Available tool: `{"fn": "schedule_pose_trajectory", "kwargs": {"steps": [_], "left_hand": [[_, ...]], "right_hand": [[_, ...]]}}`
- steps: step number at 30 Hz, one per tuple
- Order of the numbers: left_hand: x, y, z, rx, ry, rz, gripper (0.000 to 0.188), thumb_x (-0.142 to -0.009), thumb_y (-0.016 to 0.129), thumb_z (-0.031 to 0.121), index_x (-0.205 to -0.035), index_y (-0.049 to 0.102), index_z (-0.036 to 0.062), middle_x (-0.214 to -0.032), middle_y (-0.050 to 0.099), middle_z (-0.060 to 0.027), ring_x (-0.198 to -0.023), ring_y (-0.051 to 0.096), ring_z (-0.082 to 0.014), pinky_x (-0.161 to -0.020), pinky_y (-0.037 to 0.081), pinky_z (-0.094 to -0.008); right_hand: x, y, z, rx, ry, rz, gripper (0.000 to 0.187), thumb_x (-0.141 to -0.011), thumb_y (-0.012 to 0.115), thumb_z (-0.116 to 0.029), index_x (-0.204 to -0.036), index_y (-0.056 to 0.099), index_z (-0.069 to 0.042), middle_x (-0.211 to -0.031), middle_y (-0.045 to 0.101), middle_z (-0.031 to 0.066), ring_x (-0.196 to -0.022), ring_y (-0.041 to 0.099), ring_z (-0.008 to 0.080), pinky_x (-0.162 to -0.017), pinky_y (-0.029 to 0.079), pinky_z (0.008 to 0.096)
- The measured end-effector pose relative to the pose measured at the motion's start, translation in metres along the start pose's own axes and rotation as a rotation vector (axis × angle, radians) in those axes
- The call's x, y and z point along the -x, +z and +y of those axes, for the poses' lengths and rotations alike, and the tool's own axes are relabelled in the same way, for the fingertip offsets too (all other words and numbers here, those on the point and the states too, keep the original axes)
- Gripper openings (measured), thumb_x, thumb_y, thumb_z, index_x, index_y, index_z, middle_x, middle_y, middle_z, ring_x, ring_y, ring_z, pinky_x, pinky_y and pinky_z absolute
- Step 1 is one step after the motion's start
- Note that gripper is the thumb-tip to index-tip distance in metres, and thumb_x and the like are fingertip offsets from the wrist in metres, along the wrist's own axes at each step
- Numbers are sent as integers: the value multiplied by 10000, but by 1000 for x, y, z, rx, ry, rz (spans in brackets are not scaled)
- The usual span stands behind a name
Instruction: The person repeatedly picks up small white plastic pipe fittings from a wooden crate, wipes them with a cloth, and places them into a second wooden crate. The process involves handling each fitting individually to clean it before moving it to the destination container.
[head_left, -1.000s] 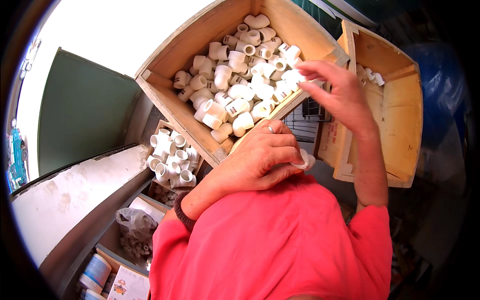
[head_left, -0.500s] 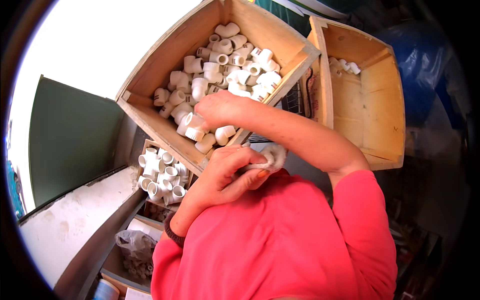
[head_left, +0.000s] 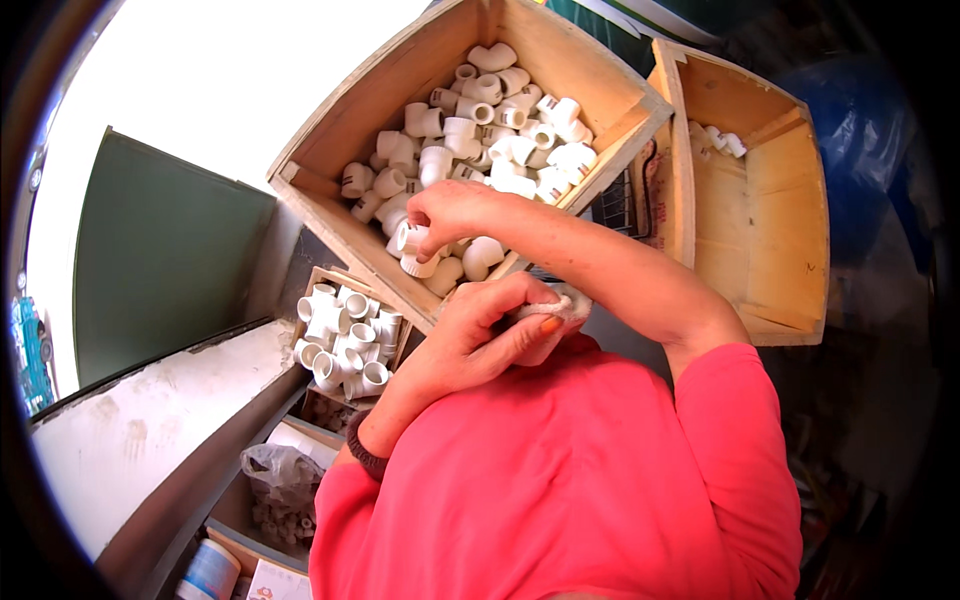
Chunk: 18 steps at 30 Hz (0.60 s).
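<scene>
My right hand (head_left: 452, 210) reaches into a wooden box (head_left: 330, 235) of white plastic pipe fittings. Its fingers are closed around a white pipe elbow (head_left: 411, 240) with a ribbed collar, near the box's near left side. More elbows (head_left: 470, 135) lie heaped beyond the hand, some with small dark markings. Close to my chest, my left hand (head_left: 490, 330) is closed on a whitish cloth (head_left: 570, 303), most of it hidden under the fingers and the right forearm.
A second wooden box (head_left: 745, 225), holding a few white fittings (head_left: 722, 140), stands to the right. At the lower left a smaller box holds white tee fittings (head_left: 345, 335). Below it are a plastic bag (head_left: 280, 470) and a blue-and-white roll (head_left: 210, 572). A dark green panel (head_left: 165, 255) stands left.
The whole view has shifted, so the boxes appear farther right. My right fingers have come down onto the ribbed elbow. The left hand keeps hold of the cloth.
</scene>
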<state>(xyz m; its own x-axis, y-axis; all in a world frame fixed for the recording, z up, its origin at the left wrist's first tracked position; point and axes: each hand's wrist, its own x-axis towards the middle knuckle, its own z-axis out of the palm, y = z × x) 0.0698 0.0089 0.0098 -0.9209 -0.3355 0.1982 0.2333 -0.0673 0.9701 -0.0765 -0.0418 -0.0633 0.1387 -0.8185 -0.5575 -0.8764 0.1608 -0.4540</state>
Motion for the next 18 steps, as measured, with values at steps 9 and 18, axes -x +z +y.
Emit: {"fn": "schedule_pose_trajectory", "kwargs": {"steps": [9, 18], "left_hand": [[12, -7, -7, 319, -108, 313, 162, -962, 526, 182, -1049, 535, 46, -966, 562, 20, -891, 501, -44, -771, 408, -200], [22, -75, -13, 1020, 466, 481, 364, -993, 377, 315, -1191, 505, 37, -1178, 560, -142, -1140, 516, -282, -994, 388, -452]], "right_hand": [[28, -25, -1, -252, -107, 210, 430, -645, 743, -238, -1005, 577, -73, -885, 652, 97, -828, 623, 209, -715, 488, 326], [114, -57, 6, -944, -248, 639, 437, -828, 699, -124, -1205, 501, -25, -1106, 605, 58, -998, 591, 126, -864, 484, 265]]}}
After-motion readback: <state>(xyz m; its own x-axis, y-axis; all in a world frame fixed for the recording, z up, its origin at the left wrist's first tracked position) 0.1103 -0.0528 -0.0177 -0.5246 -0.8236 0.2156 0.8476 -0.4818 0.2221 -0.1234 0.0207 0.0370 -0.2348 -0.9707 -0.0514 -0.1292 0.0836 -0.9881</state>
